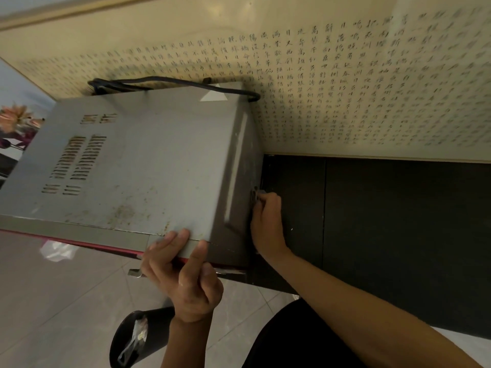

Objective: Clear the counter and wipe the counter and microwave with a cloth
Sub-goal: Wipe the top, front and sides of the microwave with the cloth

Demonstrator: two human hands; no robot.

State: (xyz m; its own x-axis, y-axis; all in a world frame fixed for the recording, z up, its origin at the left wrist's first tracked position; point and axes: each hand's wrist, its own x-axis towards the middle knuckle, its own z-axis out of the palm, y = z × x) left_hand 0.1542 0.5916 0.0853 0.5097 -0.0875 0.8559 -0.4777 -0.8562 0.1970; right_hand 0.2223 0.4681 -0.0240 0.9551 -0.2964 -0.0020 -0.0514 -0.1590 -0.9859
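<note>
1. Far left, I see a picture (16,126) with flowers on the wall, partly cut by the frame edge.
2. Lower left, a tiled floor (53,301) with a pale crumpled bag (57,249) lying on it, seen just below the microwave's front edge.
3. At the bottom, a black bin (132,338) stands on the floor; scraps of clear wrapping lie inside it.
4. Centre left, the microwave (132,168), grey and stained on top, with vent slots at its left side and a red strip along its front edge. It sits at the left end of the table, its back close to the wall.
5. A black cord (170,82) runs along the microwave's back edge, looped at the left.
6. My left hand (186,277) grips the microwave's front right corner: fingers lie over the top, thumb below the edge.
7. My right hand (267,221) is pressed against the microwave's right side, fingers curled around a small grey thing at the casing; I cannot tell what it is.
8. Right, the dark table (398,221), bare where it shows.
9. Behind, a cream wall (345,88) covered in rows of written characters.
</note>
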